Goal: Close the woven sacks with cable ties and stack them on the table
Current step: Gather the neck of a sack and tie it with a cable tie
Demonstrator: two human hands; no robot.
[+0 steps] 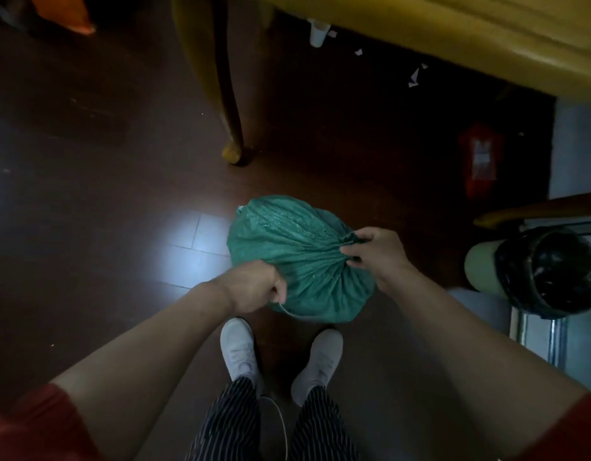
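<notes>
Sack: a green woven plastic sack [297, 257], full and rounded, sits on the dark brown wooden floor [88, 194] just ahead of the person's white shoes [238, 347], below the table and not on it.
Hidden at the neck: the sack's gathered mouth lies under the right hand's fingers, so whether anything circles it cannot be told.
Right hand [377, 254]: fingers and thumb are curled in and pinch the bunched neck at the sack's right side.
Left hand [254, 287]: closed in a fist against the sack's near-left edge, fingertips tucked out of sight; it grips a thin pale strand [287, 311] that trails along the sack's lower rim. Whether this is a cable tie is too fine to make out.
Cut off: the yellow wooden table [453, 38] shows only its underside edge at the top right, with one curved leg [232, 94] standing on the floor beyond the sack.
Hard to read: a red object [480, 161] in the shadow under the table is dim and blurred.
Around: white paper scraps [415, 78] lie under the table; a round bin with a black liner [550, 271] stands close to the right of the sack, near the right forearm.
Between the legs: a pale thin loop [277, 417] arcs between the striped trousers [231, 424], its lower end out of frame.
Light: a bright patch of glare [187, 247] lies on the floor left of the sack.
</notes>
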